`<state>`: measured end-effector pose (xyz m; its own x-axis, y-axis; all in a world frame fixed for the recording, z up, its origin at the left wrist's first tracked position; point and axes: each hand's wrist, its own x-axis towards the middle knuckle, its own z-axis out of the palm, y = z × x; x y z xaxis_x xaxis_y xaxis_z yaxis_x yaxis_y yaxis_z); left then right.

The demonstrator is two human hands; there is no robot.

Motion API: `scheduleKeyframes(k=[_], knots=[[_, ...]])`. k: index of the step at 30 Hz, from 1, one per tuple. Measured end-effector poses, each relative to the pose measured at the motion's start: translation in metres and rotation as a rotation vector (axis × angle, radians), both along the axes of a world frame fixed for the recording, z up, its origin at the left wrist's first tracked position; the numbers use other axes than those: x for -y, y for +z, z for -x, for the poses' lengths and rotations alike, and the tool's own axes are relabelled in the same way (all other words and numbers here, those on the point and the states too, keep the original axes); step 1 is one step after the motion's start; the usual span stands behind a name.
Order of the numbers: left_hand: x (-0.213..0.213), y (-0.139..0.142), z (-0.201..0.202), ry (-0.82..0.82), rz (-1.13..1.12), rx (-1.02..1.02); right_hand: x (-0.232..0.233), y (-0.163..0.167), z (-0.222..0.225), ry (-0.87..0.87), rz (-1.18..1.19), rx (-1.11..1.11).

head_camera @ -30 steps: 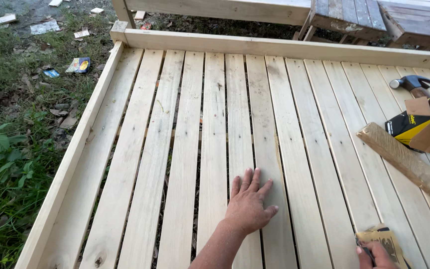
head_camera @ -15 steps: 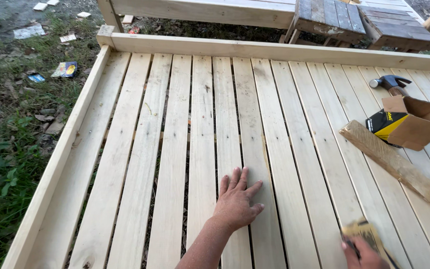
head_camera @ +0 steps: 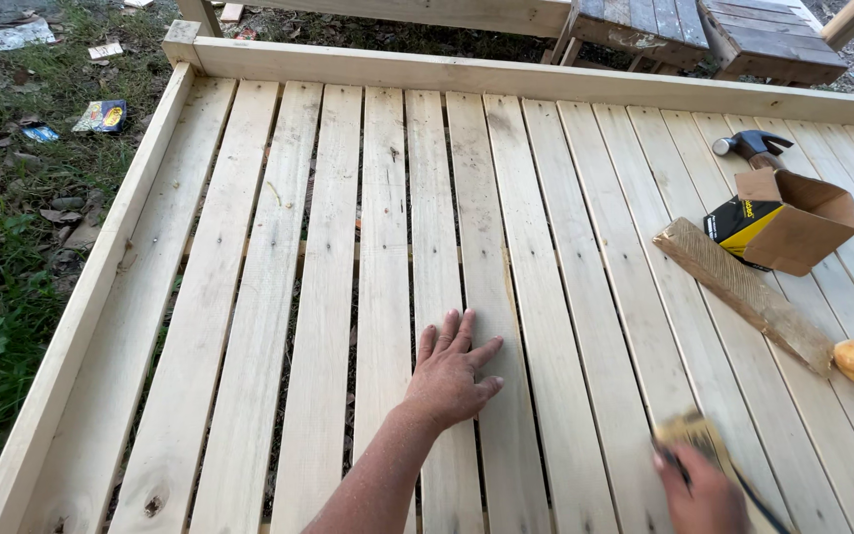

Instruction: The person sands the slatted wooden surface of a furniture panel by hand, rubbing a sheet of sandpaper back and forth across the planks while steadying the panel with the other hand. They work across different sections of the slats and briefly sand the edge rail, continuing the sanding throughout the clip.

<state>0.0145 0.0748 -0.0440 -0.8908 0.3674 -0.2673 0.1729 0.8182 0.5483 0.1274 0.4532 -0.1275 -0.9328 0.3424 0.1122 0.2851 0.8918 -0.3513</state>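
right hand (head_camera: 701, 491) fingers grip the sandpaper (head_camera: 689, 435), which juts beyond them.

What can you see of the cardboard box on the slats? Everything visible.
The cardboard box is small, plain brown, and lies on its side on the pale wooden slats at the right. Its flaps hang open, one sticking up at the top. A yellow-and-black packet shows at its left-facing mouth. A hammer lies just behind it, its head clear and its handle running behind the box; whether they touch cannot be told. A long wooden block lies in front, close to the packet. Neither hand is near it.
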Motion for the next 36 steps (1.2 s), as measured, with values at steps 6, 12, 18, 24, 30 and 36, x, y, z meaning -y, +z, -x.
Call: scheduleKeyframes(k=[6, 12, 18, 24, 30, 36], knots=[[-0.002, 0.001, -0.001, 0.004, 0.027, 0.020, -0.005, -0.006, -0.008, -0.067, 0.101, 0.054], [0.000, -0.001, -0.001, 0.007, -0.006, 0.015, 0.039, 0.038, 0.088, 0.074, -0.069, -0.017], [0.001, 0.005, 0.000, -0.001, -0.009, 0.045, 0.031, 0.019, 0.037, 0.005, -0.048, -0.109], [0.001, 0.010, -0.001, 0.001, -0.038, 0.096, 0.042, 0.019, 0.061, -0.049, -0.062, -0.119], [0.004, 0.008, 0.002, 0.011, -0.081, 0.089, 0.084, 0.058, 0.165, -0.056, -0.221, -0.048], [0.003, 0.005, 0.003, 0.015, -0.109, 0.094, 0.048, 0.024, 0.071, -0.046, -0.207, -0.148]])
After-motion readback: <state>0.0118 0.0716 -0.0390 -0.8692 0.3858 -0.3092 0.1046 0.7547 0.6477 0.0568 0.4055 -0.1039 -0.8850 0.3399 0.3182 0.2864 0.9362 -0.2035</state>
